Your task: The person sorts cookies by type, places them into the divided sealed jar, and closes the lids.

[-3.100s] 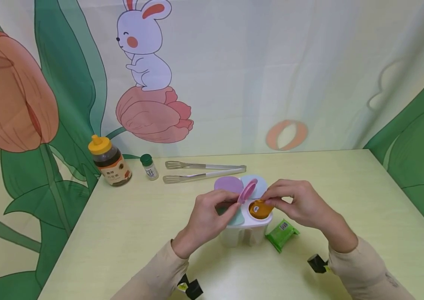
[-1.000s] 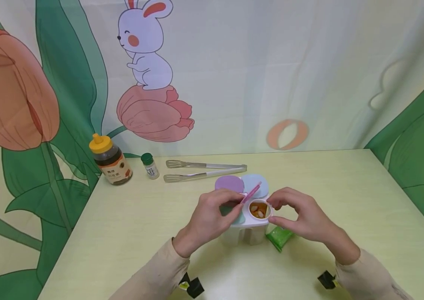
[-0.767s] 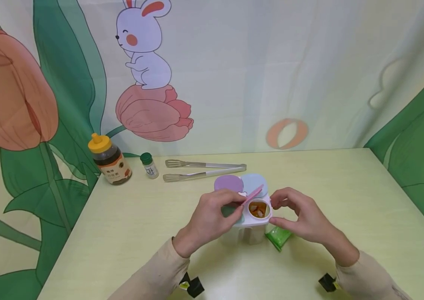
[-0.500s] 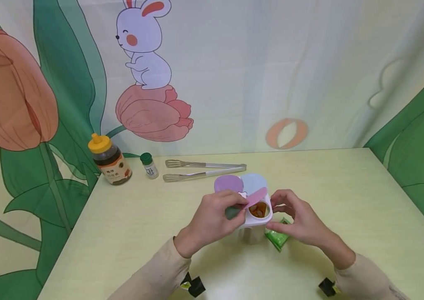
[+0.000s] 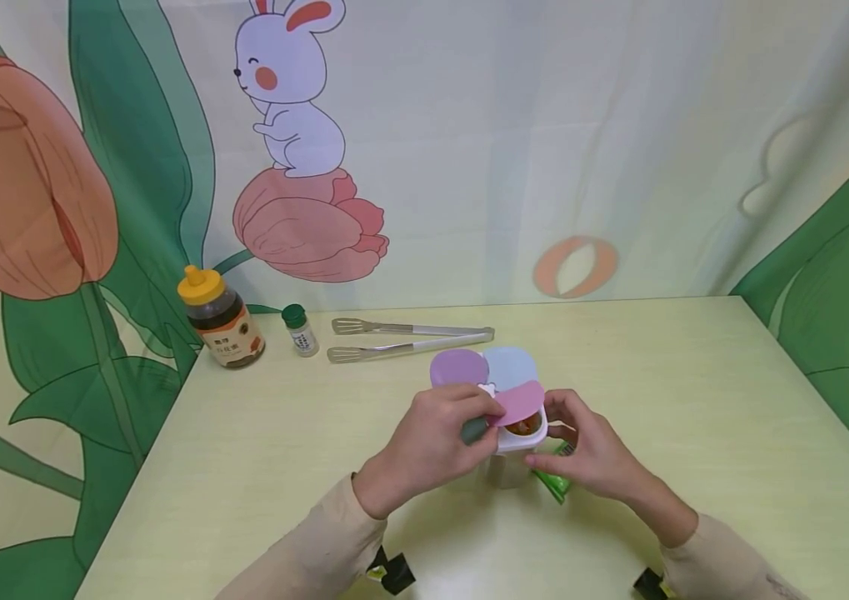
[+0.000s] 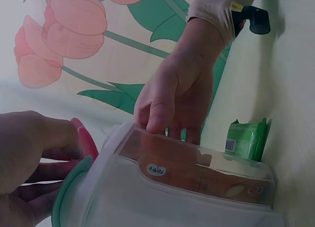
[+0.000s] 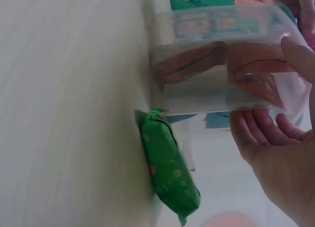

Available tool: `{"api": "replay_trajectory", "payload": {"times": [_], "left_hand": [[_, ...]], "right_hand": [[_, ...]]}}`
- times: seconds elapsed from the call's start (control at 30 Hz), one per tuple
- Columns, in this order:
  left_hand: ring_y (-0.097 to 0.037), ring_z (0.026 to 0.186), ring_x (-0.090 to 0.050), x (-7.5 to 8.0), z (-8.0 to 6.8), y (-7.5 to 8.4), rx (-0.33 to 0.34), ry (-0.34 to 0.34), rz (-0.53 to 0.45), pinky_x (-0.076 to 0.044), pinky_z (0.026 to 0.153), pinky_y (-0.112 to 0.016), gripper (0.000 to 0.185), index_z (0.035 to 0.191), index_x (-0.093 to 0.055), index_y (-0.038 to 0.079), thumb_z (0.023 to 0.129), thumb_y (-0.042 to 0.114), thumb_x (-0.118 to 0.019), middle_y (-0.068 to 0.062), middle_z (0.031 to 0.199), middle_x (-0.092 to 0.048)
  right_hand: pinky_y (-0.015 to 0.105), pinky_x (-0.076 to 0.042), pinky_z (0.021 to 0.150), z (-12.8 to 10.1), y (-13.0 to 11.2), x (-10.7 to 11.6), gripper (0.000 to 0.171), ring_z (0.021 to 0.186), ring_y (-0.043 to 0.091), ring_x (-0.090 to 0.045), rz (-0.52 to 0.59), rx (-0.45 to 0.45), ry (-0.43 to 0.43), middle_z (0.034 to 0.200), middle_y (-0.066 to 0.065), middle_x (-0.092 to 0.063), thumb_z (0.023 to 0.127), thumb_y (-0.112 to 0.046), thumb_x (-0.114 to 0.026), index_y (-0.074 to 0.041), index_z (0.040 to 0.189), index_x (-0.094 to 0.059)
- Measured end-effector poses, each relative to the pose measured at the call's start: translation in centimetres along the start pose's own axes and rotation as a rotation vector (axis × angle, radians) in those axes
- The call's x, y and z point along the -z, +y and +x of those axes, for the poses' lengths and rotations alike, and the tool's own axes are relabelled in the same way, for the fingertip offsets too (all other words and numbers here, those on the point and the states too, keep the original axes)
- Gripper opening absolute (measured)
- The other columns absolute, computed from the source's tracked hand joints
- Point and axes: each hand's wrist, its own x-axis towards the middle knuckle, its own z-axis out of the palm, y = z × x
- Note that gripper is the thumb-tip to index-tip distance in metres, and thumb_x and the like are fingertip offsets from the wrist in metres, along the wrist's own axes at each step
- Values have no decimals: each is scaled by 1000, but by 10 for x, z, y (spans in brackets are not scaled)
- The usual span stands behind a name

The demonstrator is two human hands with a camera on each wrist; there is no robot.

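Note:
My left hand point(image 5: 435, 429) pinches the edge of a round pink lid point(image 5: 523, 402), tilted low over the front right opening of a white storage box point(image 5: 538, 440). Purple point(image 5: 457, 367) and light blue point(image 5: 511, 367) lids cover the back openings; the green front left lid point(image 5: 473, 430) is mostly hidden behind my left hand. My right hand point(image 5: 592, 446) grips the box's right side, thumb at the front and fingers behind. Through the clear wall in the left wrist view, an orange-brown wrapped packet point(image 6: 172, 170) stands in the compartment under the pink lid.
A green wrapped packet point(image 7: 170, 163) lies on the table beside the box, below my right hand. Metal tongs point(image 5: 412, 342), a small green-capped jar point(image 5: 300, 331) and a yellow-capped honey bottle point(image 5: 222, 318) stand or lie towards the back left. A printed curtain point(image 5: 469, 167) hangs behind.
My right hand has left the orange-brown packet, now down inside the opening, and moved to the box's side. The pink lid has tipped from nearly upright down over the opening.

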Motion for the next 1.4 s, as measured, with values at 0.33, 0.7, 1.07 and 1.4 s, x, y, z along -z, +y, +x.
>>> {"api": "replay_trajectory", "payload": {"times": [0.33,0.7,1.07,1.4], "left_hand": [[-10,85,-66,-1,3,3,-43,-47,79,-57,78,-21,12,86,-74,11,75,10,-77,3,86,-72],[-11,89,-66,-3,3,8,-68,-91,136,-56,79,-20,11,86,-75,12,76,11,-77,3,89,-71],[-12,85,-61,-3,4,8,-113,-108,172,-53,78,-23,9,84,-73,12,76,11,-76,4,87,-67],[-15,106,-64,0,10,9,-113,-226,122,-50,98,-24,6,82,-66,11,80,12,-71,0,107,-70]], "right_hand": [[30,-58,88,-1,3,-7,62,100,11,-61,-69,-41,12,113,3,-61,73,-17,-86,-7,124,-51],[32,-59,82,-2,4,-14,71,104,12,-60,-148,-59,67,120,1,-62,69,-27,-89,-12,127,-52],[30,-59,82,0,0,-16,61,100,10,-60,-148,-81,81,113,-2,-62,68,-28,-90,-15,115,-53],[26,-58,84,2,0,-15,62,101,11,-60,-147,-109,57,114,-2,-61,68,-35,-89,-16,115,-53]]}}
